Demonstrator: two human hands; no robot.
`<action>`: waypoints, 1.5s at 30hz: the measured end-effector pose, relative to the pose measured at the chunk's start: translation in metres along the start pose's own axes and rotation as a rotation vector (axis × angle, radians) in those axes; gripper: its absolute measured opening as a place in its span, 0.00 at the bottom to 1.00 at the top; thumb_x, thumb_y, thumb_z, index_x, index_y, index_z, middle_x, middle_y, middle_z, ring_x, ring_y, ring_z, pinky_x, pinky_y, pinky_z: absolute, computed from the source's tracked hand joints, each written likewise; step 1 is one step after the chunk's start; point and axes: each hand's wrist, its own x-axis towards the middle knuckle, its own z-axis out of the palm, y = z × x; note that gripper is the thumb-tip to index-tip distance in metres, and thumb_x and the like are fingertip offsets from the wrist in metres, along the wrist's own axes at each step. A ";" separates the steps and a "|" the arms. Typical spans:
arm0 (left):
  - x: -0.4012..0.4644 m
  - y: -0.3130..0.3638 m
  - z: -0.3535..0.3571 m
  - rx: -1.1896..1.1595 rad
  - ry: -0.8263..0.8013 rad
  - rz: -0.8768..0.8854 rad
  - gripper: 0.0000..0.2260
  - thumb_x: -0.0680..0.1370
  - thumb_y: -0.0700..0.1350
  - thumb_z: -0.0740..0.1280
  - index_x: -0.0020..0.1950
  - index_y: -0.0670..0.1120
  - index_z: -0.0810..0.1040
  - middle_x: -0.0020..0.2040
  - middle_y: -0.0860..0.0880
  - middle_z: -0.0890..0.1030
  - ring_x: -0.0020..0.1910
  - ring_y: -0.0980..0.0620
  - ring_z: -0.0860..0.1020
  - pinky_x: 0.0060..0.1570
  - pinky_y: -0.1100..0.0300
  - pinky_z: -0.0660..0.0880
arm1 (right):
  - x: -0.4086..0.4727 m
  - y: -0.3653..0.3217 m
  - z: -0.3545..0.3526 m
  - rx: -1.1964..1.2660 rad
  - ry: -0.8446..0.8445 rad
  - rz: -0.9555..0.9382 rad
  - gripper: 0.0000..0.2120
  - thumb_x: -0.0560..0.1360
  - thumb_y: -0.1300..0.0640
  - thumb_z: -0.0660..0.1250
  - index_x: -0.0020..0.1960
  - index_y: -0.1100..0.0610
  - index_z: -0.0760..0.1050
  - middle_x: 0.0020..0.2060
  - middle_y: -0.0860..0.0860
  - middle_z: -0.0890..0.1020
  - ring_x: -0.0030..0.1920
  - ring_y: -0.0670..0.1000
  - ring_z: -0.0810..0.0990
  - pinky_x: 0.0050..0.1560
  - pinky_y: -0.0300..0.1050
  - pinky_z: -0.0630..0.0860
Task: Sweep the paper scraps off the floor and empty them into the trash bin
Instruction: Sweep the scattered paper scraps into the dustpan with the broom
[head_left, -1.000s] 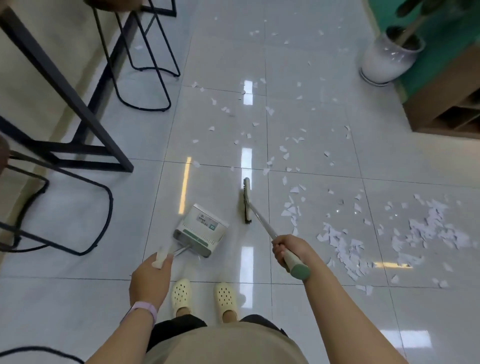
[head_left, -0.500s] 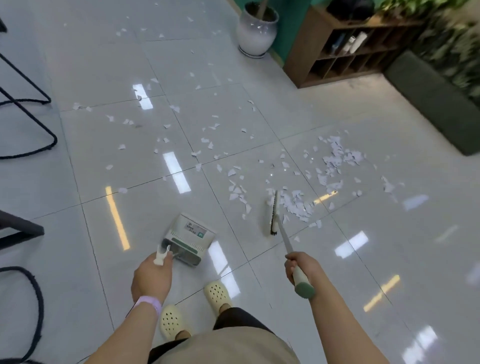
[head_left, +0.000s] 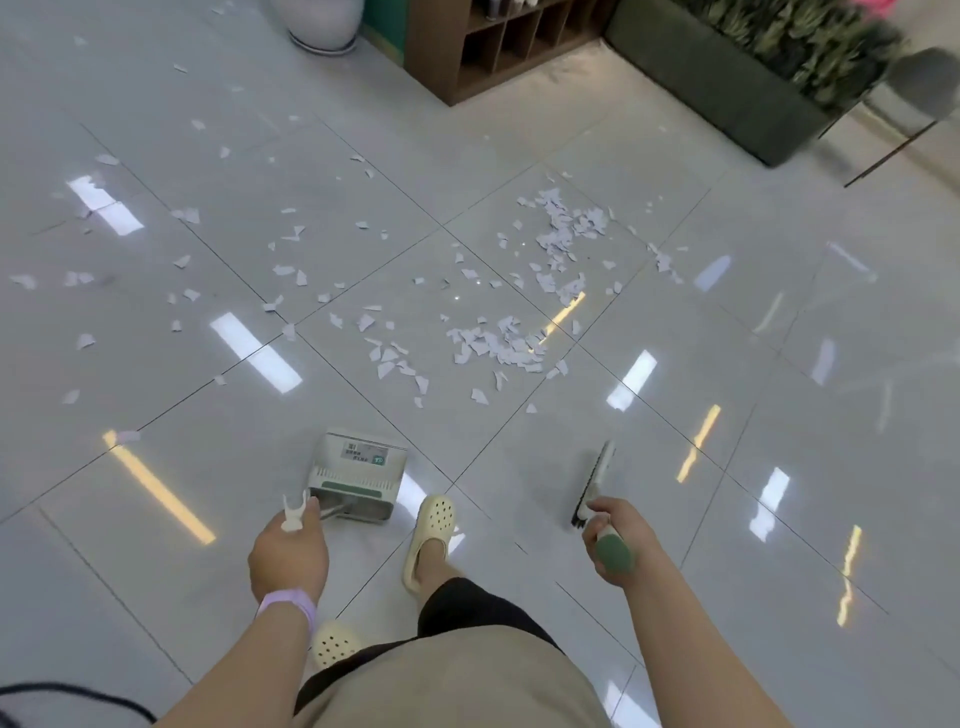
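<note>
1. Paper scraps (head_left: 498, 343) lie scattered over the glossy tiled floor (head_left: 727, 364), thickest at centre frame, with a second cluster (head_left: 566, 228) further up and thinner bits trailing to the left.
2. The dustpan (head_left: 358, 473) sits on the floor at lower centre, below the scraps; the left hand (head_left: 288, 556) has its grip clenched round the dustpan's handle.
3. The right hand (head_left: 613, 540) grips the broom's green-capped handle; the broom (head_left: 592, 483) head is at lower right, apart from the scraps (whether it touches the floor I cannot tell).
4. A wooden shelf unit (head_left: 498, 47), a white pot (head_left: 317, 21) and a dark planter (head_left: 753, 88) line the top edge.
</note>
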 end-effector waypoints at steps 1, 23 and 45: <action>0.001 0.005 0.006 0.012 -0.009 -0.002 0.20 0.82 0.58 0.63 0.41 0.44 0.78 0.38 0.44 0.80 0.41 0.41 0.77 0.42 0.54 0.72 | 0.003 -0.003 0.001 -0.009 0.005 0.029 0.06 0.75 0.60 0.66 0.45 0.52 0.69 0.24 0.45 0.66 0.18 0.44 0.67 0.20 0.31 0.65; 0.048 0.097 -0.010 0.249 0.181 0.025 0.16 0.81 0.62 0.61 0.43 0.54 0.80 0.36 0.47 0.81 0.39 0.43 0.79 0.45 0.49 0.77 | 0.094 -0.089 0.310 -0.156 -0.609 0.494 0.12 0.73 0.72 0.58 0.41 0.56 0.63 0.22 0.50 0.64 0.16 0.46 0.65 0.14 0.36 0.64; 0.184 0.205 0.029 0.239 -0.155 0.298 0.16 0.82 0.54 0.65 0.43 0.43 0.79 0.37 0.46 0.79 0.40 0.41 0.78 0.41 0.53 0.74 | 0.017 -0.094 0.239 0.155 -0.444 0.223 0.04 0.74 0.61 0.62 0.45 0.61 0.67 0.27 0.49 0.63 0.18 0.44 0.64 0.16 0.33 0.63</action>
